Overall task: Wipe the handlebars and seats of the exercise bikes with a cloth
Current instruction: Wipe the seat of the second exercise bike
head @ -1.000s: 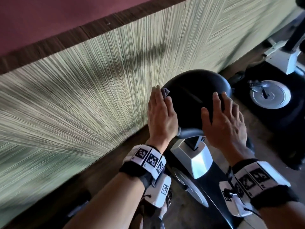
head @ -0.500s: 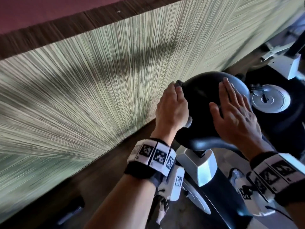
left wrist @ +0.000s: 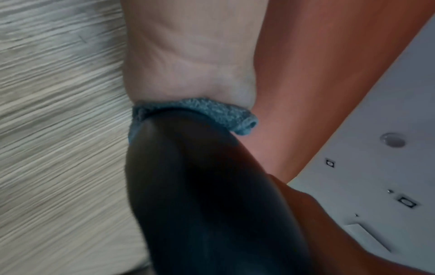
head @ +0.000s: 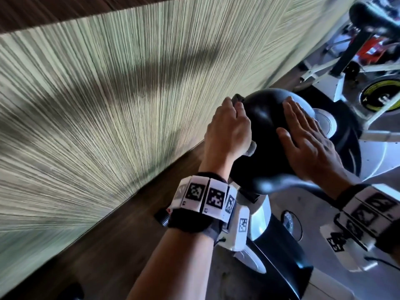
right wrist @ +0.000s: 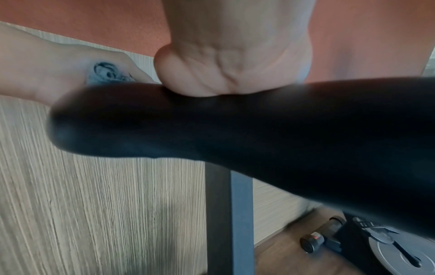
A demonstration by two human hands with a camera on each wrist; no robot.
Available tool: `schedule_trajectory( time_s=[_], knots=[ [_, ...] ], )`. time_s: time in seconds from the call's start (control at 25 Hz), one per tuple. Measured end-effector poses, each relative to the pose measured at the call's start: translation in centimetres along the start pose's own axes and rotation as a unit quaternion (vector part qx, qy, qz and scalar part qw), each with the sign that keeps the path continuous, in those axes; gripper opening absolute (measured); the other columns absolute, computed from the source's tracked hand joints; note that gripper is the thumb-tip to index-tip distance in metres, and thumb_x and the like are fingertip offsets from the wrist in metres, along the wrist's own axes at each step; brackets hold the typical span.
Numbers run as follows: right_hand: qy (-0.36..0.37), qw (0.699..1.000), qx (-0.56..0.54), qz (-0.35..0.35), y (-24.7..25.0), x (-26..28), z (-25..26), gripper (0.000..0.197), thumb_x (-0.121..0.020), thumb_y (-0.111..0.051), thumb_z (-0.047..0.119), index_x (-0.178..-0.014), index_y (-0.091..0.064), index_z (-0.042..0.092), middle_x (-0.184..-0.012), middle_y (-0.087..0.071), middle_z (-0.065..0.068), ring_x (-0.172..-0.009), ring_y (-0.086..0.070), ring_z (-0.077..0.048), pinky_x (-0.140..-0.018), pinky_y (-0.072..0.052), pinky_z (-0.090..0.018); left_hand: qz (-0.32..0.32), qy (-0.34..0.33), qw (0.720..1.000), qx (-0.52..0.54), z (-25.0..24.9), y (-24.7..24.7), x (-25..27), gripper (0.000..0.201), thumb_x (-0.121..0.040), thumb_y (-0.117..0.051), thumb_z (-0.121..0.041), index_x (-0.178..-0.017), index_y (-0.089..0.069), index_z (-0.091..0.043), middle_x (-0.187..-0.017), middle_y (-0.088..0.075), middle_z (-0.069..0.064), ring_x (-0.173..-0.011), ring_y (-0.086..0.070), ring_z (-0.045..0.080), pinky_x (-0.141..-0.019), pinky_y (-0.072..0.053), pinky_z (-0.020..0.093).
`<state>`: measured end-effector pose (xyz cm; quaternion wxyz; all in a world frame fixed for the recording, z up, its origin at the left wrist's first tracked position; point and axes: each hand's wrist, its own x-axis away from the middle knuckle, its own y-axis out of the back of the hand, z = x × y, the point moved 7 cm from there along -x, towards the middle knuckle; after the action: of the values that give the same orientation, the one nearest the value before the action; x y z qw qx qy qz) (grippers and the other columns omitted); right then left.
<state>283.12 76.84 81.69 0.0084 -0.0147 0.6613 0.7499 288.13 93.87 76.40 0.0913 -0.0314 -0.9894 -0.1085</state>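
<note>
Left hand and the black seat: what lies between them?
A grey-blue cloth lies between the left hand and the black seat. The left wrist view shows it pressed under the palm; the head view shows only small bits.

Both forearms extended forward, marker bands on wrists. Left hand [head: 227, 131] palm-down, fingers loosely bent, pressing cloth [left wrist: 226, 113]. Right hand [head: 307, 144] flat, fingers straight and together, palm resting on seat [head: 266, 131].
</note>
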Motion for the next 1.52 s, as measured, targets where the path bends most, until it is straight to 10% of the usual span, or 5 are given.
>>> schedule_trajectory(
  time_s=[0.24, 0.52, 0.76, 0.96, 1.52],
  knots=[
    [-0.011, 1.0, 0.002, 0.012, 0.0, 0.1, 0.1, 0.089, -0.088, -0.011, 0.065, -0.164, -0.011, 0.02, -0.171, -0.006, 0.006, -0.156, -0.004, -0.005, -0.109, 0.013, -0.002, -0.004, -0.19, 0.975, 0.113, 1.7, 0.6, 6.1, 0.062, -0.105, -0.029, -0.038, -0.159, -0.031, -0.007, -0.166, -0.028, 0.008, -0.155, -0.019, 0.011, -0.127, -0.013, 0.024],
    [-0.01, 1.0, 0.006, 0.011, -0.3, -0.1, -0.4, 0.085, -0.089, -0.012, 0.064, -0.164, -0.01, 0.023, -0.171, -0.007, 0.01, -0.152, -0.003, 0.004, -0.12, 0.004, -0.015, 0.098, -0.095, 0.945, 0.297, 2.0, 0.1, 0.1, 0.058, -0.101, -0.045, -0.031, -0.155, -0.04, -0.009, -0.162, -0.037, 0.006, -0.151, -0.03, 0.009, -0.128, -0.019, 0.033],
    [0.005, 1.0, 0.012, -0.009, -0.4, 0.1, -0.4, 0.079, -0.096, -0.017, 0.057, -0.164, -0.014, 0.016, -0.17, -0.011, 0.005, -0.153, -0.006, 0.001, -0.123, 0.002, -0.015, 0.096, -0.09, 0.958, 0.253, 2.4, -0.1, 1.3, 0.062, -0.098, -0.04, -0.041, -0.157, -0.037, -0.02, -0.164, -0.035, -0.004, -0.151, -0.033, 0.022, -0.126, -0.022, 0.05],
    [0.014, 1.0, 0.009, -0.005, -0.2, 0.1, -0.6, 0.074, -0.099, -0.02, 0.054, -0.164, -0.011, 0.021, -0.17, -0.009, 0.01, -0.154, -0.003, 0.002, -0.128, -0.005, -0.029, 0.248, -0.099, 0.962, 0.064, -1.9, -1.5, -5.5, 0.046, -0.11, -0.039, -0.029, -0.154, -0.043, -0.018, -0.156, -0.047, 0.002, -0.145, -0.04, 0.014, -0.123, -0.025, 0.031],
    [0.021, 1.0, 0.003, 0.0, 0.1, 0.4, 0.1, 0.071, -0.101, -0.023, 0.049, -0.164, -0.011, 0.019, -0.171, -0.008, 0.007, -0.157, -0.004, -0.005, -0.128, -0.013, -0.042, 0.317, -0.262, 0.894, -0.177, -4.9, -2.5, -3.8, 0.05, -0.111, -0.035, -0.032, -0.159, -0.033, -0.023, -0.17, -0.016, -0.011, -0.156, -0.005, 0.006, -0.127, 0.0, 0.029]
  ],
)
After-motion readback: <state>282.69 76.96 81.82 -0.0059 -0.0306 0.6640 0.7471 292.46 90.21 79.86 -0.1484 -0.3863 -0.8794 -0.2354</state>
